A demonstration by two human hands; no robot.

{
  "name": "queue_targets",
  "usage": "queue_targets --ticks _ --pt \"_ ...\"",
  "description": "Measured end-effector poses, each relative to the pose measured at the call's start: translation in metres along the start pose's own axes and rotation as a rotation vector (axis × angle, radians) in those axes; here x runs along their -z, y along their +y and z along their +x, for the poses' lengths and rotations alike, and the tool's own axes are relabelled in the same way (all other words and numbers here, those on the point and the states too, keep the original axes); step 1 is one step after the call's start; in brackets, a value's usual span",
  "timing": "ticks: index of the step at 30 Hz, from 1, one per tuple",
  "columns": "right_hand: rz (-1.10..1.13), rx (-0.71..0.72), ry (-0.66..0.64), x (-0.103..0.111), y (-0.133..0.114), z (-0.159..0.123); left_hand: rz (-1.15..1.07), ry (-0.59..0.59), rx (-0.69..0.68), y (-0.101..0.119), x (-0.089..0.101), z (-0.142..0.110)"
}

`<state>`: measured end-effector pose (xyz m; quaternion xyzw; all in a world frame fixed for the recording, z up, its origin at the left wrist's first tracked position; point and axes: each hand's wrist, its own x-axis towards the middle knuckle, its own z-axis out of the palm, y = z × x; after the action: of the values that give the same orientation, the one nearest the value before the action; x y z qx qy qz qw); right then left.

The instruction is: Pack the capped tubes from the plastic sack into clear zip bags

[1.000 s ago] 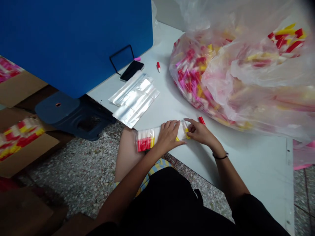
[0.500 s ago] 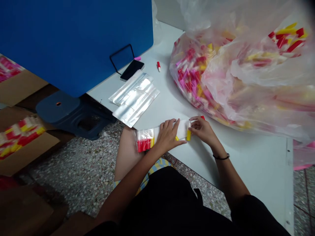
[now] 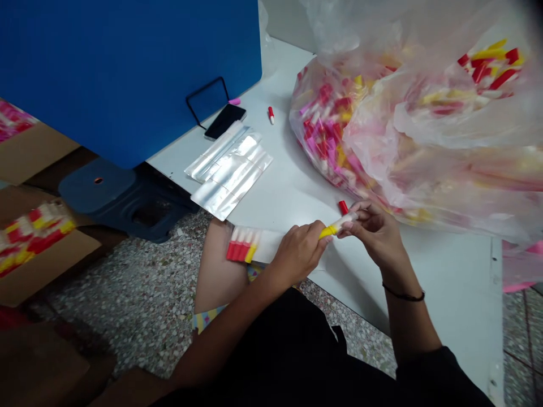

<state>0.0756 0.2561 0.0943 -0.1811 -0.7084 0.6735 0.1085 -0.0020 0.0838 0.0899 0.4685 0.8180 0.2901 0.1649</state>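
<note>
My left hand [image 3: 299,251] is closed on the open end of a clear packet [image 3: 250,246] lying at the near edge of the white table [image 3: 445,271]. The packet holds several small tubes with red and yellow caps. My right hand [image 3: 377,229] pinches a yellow-capped tube [image 3: 337,226] by its clear end, with the yellow cap touching my left fingers at the packet's mouth. A loose red cap [image 3: 343,207] lies on the table just behind the tube.
A big clear plastic bag [image 3: 407,124] of red, pink and yellow tubes fills the table's right. A stack of silver packets [image 3: 229,169], a phone [image 3: 224,120] and a red-capped tube [image 3: 270,115] lie at the left. A blue panel [image 3: 127,73] and cardboard boxes [image 3: 34,237] stand left.
My right hand has lifted the yellow-capped tube off the table and turned it toward the packet's mouth. My left hand has shifted from pressing flat on the packet to gripping its open end.
</note>
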Motion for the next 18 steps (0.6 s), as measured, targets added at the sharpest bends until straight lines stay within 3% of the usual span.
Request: queue_targets --ticks 5,8,14,18 --pt "-0.443 0.051 -0.438 0.017 -0.036 -0.008 0.007 -0.176 -0.052 0.002 0.027 -0.013" --pt "-0.594 0.078 -0.572 0.017 -0.048 -0.008 0.096 -0.237 -0.082 0.001 0.036 -0.017" --pt "-0.296 -0.212 -0.497 -0.002 -0.047 -0.016 0.428 -0.166 -0.117 0.004 0.033 -0.027" --pt "-0.158 -0.347 -0.455 -0.012 -0.045 -0.018 0.528 -0.113 -0.091 0.007 0.025 -0.033"
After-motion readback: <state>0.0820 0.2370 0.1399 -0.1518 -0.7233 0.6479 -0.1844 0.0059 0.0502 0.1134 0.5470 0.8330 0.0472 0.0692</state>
